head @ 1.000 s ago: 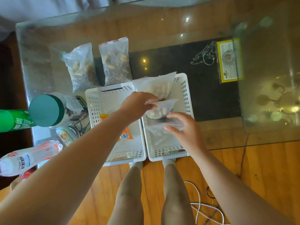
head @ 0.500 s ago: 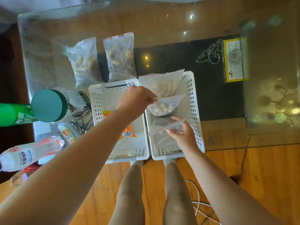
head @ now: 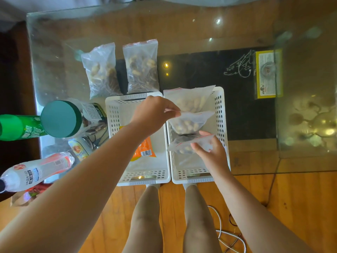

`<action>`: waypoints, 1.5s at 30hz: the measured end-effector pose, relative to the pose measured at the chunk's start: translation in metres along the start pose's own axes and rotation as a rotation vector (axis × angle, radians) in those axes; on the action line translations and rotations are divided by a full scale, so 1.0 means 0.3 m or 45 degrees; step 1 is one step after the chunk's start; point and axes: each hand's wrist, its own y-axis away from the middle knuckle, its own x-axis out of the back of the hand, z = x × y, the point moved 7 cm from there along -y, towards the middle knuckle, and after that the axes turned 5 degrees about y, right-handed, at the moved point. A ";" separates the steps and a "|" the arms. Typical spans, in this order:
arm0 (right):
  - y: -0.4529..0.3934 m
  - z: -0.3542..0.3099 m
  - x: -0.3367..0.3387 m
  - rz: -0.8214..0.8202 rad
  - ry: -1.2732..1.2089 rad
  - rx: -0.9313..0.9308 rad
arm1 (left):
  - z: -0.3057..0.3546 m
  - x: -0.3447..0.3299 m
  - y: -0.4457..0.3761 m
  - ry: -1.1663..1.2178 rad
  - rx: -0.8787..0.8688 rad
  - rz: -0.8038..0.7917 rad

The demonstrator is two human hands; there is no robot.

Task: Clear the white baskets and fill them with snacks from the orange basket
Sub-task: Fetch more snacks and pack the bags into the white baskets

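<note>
Left hand (head: 152, 114) pinches middle bag (head: 189, 122) by its corner, probably to lift it clear; right hand (head: 209, 149) grips near bag (head: 189, 145), over right basket (head: 221, 106).

The right hand (head: 209, 152) moved down into the right white perforated plastic basket (head: 219, 114) and gripped the nearest clear zip bag of nuts (head: 184, 146), toward 6 o'clock there.

Looking down from head height, one wide view only.
Facing forward and steeply downward over a glass table (head: 182, 24), sitting close above two white baskets (head: 219, 110), taking in legs and floor below.
</note>
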 end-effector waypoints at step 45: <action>-0.644 -0.788 -0.454 -0.186 1.034 0.675 | -0.528 0.631 -0.344 -0.112 0.198 0.419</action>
